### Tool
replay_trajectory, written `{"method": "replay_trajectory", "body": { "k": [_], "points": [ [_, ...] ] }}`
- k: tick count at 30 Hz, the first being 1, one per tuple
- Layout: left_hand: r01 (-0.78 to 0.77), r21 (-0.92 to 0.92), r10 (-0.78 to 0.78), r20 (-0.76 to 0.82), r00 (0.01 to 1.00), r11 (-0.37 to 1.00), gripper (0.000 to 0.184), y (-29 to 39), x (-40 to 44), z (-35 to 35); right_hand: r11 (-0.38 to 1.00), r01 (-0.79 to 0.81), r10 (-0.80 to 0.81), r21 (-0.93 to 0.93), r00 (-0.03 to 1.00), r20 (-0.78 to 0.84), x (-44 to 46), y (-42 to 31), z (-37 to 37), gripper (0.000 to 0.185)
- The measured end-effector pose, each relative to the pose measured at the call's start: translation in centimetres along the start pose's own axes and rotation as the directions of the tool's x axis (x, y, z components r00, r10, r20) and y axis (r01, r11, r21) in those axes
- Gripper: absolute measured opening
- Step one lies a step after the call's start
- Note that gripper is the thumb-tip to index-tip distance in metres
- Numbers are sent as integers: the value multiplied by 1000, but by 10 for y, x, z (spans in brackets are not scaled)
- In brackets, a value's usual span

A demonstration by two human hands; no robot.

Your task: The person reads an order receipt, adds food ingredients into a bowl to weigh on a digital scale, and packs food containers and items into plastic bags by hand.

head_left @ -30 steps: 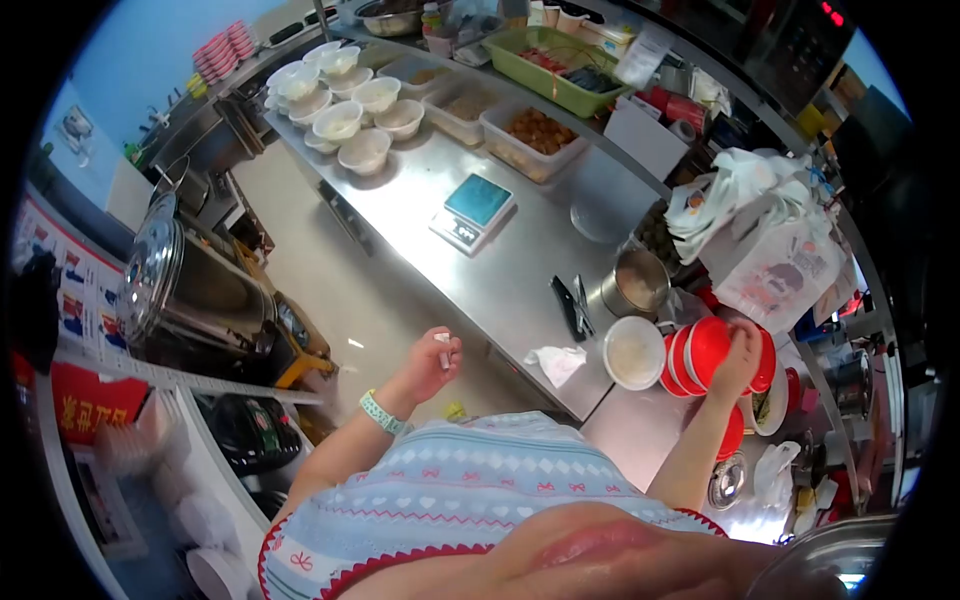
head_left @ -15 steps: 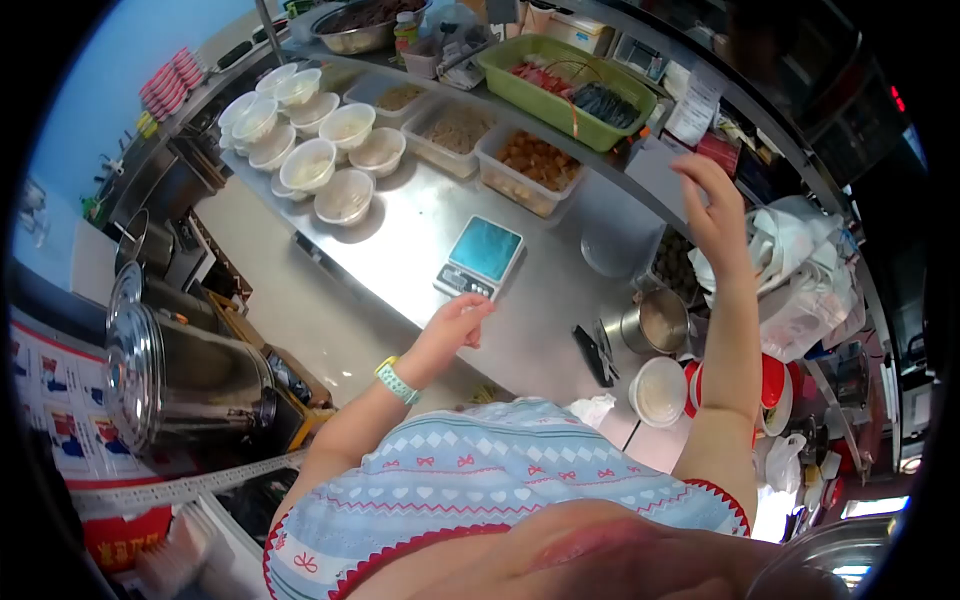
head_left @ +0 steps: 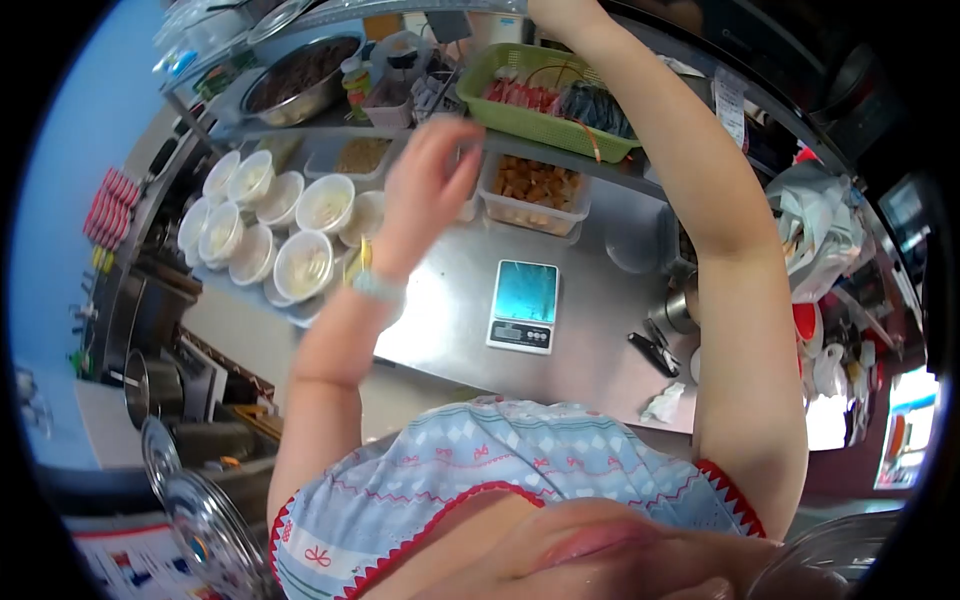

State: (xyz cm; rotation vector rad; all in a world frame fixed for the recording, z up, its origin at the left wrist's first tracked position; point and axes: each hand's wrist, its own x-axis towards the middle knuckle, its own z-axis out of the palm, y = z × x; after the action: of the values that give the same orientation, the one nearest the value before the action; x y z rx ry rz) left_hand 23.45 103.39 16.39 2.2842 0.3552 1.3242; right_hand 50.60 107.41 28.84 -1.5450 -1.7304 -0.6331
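My left hand (head_left: 428, 190) is raised over the counter, in front of the plastic food tubs and right of the stacked white bowls (head_left: 303, 262). Its fingers are curled and smeared by motion. At the top edge of the view, my right hand (head_left: 562, 14) reaches up to the upper shelf (head_left: 400, 8); its fingers are cut off, so what it touches is hidden. Below my right forearm sits the green basket (head_left: 520, 118) with red and dark packets. A digital scale (head_left: 525, 305) with a blue top lies on the steel counter (head_left: 450, 300).
A tub of brown cubes (head_left: 537, 193) stands behind the scale. To the right are black-handled scissors (head_left: 652, 354), crumpled tissue (head_left: 663, 402), a metal pot (head_left: 684, 302) and white plastic bags (head_left: 820, 225). A steel bowl (head_left: 298, 85) of dark food is at the back left.
My left hand has risen from near the scale towards the food tubs. My right hand left the red bowls and moved up to the top shelf. The view has shifted too.
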Motion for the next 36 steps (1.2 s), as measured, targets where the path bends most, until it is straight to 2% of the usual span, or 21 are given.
{"method": "replay_trajectory", "body": {
  "k": [1,2,4,5,8,9,10,12,14,16,17,18,19,20,21,23,24,26,30,34,36],
  "points": [
    [-7,62,7,3,1000,998,20,-5,34,-6,982,-59,58,-179,998,-10,7,20,20,17],
    [-257,216,292,-145,946,942,23,-32,70,0,977,-69,69,-204,998,-10,9,14,18,17],
    [-367,376,427,-89,900,851,35,-58,130,-7,966,-78,87,-245,996,26,13,-9,6,18],
    [-250,469,287,-8,958,847,68,-54,155,-16,971,-71,72,-227,997,-6,13,-18,-2,20],
    [-443,457,514,-35,857,771,62,-81,212,-7,935,-149,139,-323,989,-52,20,-13,-8,23],
    [-451,439,520,-44,853,777,62,-83,220,-4,925,-180,194,-335,981,9,23,-22,-12,25],
    [-443,410,479,17,878,797,61,-84,227,0,916,-189,205,-354,979,7,24,-19,-11,25],
    [-443,364,446,82,891,819,61,-82,235,5,757,274,-211,-593,962,175,29,5,-3,26],
    [-427,342,411,121,904,837,58,-83,238,11,729,215,-109,-650,974,200,34,11,3,25],
    [-419,364,377,184,908,831,46,-95,251,19,802,-44,214,-595,952,218,40,-6,-2,29],
    [-433,349,406,151,901,831,38,-104,258,24,724,13,372,-689,835,406,52,-2,-3,34],
    [-446,337,433,117,894,829,29,-107,260,24,722,8,377,-692,834,403,53,9,3,34],
    [-449,334,436,116,892,829,29,-111,263,27,767,-55,298,-639,913,279,52,19,10,33],
    [-343,321,341,64,938,883,25,-111,265,29,813,-103,221,-573,965,140,52,22,14,31],
    [-230,300,238,11,971,926,22,-111,266,31,811,-102,222,-576,965,142,52,25,13,31],
    [-179,307,214,-84,973,935,22,-110,267,35,740,77,-27,-668,996,84,47,27,11,24],
    [-128,313,191,-179,965,941,23,-109,267,36,740,76,-25,-668,996,87,49,16,9,24],
    [-116,253,158,-151,976,960,24,-106,264,36,744,-47,163,-666,980,112,56,-7,5,21],
    [-54,171,79,-140,987,984,26,-113,265,33,662,78,62,-745,985,158,50,-16,4,27],
    [-88,98,103,-153,983,991,24,-111,264,29,724,136,37,-677,971,234,51,-13,2,32],
    [-85,-41,72,-249,966,996,25,-111,265,28,752,163,5,-639,968,253,57,-16,-3,33]
  ]
}}
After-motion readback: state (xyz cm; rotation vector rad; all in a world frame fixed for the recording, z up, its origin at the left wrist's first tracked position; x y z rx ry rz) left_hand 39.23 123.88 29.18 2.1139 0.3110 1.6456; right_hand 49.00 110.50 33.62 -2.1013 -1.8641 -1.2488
